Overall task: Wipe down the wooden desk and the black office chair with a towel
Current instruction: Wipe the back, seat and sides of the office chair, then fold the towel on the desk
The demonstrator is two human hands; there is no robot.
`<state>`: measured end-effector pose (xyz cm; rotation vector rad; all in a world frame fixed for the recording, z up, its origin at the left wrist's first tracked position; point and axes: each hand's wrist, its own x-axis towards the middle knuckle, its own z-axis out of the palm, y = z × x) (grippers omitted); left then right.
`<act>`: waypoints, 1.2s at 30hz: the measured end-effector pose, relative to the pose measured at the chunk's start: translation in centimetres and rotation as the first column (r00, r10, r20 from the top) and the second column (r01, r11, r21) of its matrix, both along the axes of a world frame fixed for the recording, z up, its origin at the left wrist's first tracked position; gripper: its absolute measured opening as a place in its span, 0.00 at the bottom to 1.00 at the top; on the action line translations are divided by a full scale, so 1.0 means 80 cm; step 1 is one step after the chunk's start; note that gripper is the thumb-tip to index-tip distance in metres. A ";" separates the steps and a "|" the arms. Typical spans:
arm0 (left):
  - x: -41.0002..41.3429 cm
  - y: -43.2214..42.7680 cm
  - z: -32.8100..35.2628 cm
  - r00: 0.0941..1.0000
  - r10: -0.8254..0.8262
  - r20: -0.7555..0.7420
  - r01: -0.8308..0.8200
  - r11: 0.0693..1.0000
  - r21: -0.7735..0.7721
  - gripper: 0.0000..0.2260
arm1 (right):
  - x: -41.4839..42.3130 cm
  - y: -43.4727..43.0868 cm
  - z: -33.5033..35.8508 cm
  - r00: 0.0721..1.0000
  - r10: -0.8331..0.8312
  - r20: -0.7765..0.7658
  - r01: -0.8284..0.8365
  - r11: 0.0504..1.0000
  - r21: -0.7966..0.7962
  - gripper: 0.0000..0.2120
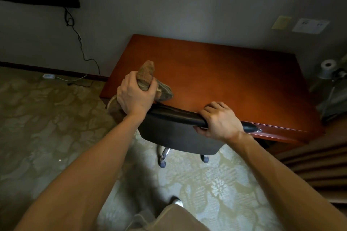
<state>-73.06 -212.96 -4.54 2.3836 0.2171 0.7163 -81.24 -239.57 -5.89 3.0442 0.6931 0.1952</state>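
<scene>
Left hand: the left hand [134,97] is closed round a bunched brown towel [146,73], knuckles towards the camera, at the left end of the chair's top edge.
Right hand: the right hand [219,120] grips the top edge of the chair back, fingers curled over the far side and thumb on the near side, towards its right end.
Towel: one end sticks up above the left hand, a fold spills to the right over the desk's front-left corner, and another part hangs below the wrist; whether it touches the wood I cannot tell.
Chair: the black office chair [178,133] stands with its back to the camera, its top edge in line with the desk's front edge; chrome legs and casters [163,164] rest on the carpet.
Desk: the wooden desk [216,73] runs from its front edge back to the wall [169,2]; its left edge faces open floor.
Left side: patterned carpet [47,127] spreads wide beside the chair; a cable [80,43] drops down the wall to a power strip [48,76].
Right side: a brown curtain [319,165] hangs near the desk's right front corner, and a paper roll [328,64] sits just past the right edge.
</scene>
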 end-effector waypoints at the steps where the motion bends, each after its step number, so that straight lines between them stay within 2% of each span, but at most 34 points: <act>1: 0.006 -0.003 0.001 1.000 -0.002 -0.005 0.002 1.000 0.002 0.22 | 0.007 -0.003 0.002 1.000 -0.009 -0.012 0.009 1.000 -0.015 0.19; 8: 0.009 -0.007 0.002 0.995 -0.094 -0.015 0.094 0.994 0.048 0.23 | 0.008 -0.001 0.008 0.991 -0.124 -0.044 0.118 0.986 -0.117 0.21; 10: 0.006 0.000 0.005 0.992 -0.110 -0.059 0.107 0.993 -0.040 0.23 | -0.009 0.011 0.006 0.975 -0.220 -0.024 0.215 0.969 -0.119 0.24; 12: 0.001 0.011 0.014 0.986 -0.140 -0.087 0.118 0.968 -0.222 0.22 | -0.029 0.024 0.004 0.939 -0.343 -0.038 0.338 0.936 -0.102 0.30; 14: 0.000 0.025 0.022 0.986 -0.142 -0.082 0.095 0.903 -0.418 0.19 | -0.041 0.034 0.006 0.892 -0.437 -0.116 0.426 0.898 -0.108 0.38; 17: -0.003 0.067 0.047 0.980 -0.174 -0.093 0.072 0.753 -0.654 0.31 | -0.058 0.069 0.018 0.828 -0.505 -0.245 0.522 0.853 0.004 0.44; 19: -0.009 0.106 0.069 0.966 -0.248 -0.070 0.105 0.626 -0.772 0.32 | -0.069 0.111 0.030 0.804 -0.526 -0.277 0.582 0.791 0.188 0.40; 22: -0.027 0.169 0.095 0.940 -0.334 -0.067 0.103 0.466 -0.879 0.25 | -0.081 0.188 0.043 0.794 -0.547 -0.264 0.602 0.650 0.464 0.30; 25: -0.054 0.242 0.106 0.898 -0.428 -0.099 0.039 0.302 -0.952 0.26 | -0.087 0.293 0.053 0.840 -0.480 -0.251 0.507 0.534 0.677 0.21; 27: -0.073 0.282 0.101 0.840 -0.542 -0.033 0.044 0.128 -0.991 0.26 | -0.086 0.358 0.056 0.865 -0.320 -0.387 0.491 0.378 0.785 0.19; 29: -0.094 0.323 0.095 0.796 -0.605 0.027 0.033 -0.001 -0.999 0.28 | -0.079 0.427 0.060 0.860 -0.112 -0.498 0.509 0.242 0.826 0.23; 31: -0.109 0.357 0.085 0.779 -0.627 0.030 -0.008 -0.058 -0.998 0.28 | -0.070 0.482 0.057 0.807 0.033 -0.589 0.579 0.152 0.801 0.32; 32: -0.115 0.377 0.078 0.775 -0.631 0.033 -0.020 -0.078 -0.997 0.27 | -0.065 0.506 0.054 0.777 0.090 -0.622 0.610 0.134 0.781 0.33; 34: -0.121 0.416 0.066 0.787 -0.616 0.035 -0.031 -0.095 -0.995 0.28 | -0.053 0.545 0.047 0.738 0.163 -0.655 0.644 0.118 0.755 0.28; 36: -0.122 0.459 0.052 0.813 -0.581 0.019 -0.051 -0.104 -0.993 0.29 | -0.041 0.579 0.043 0.732 0.149 -0.665 0.655 0.113 0.747 0.18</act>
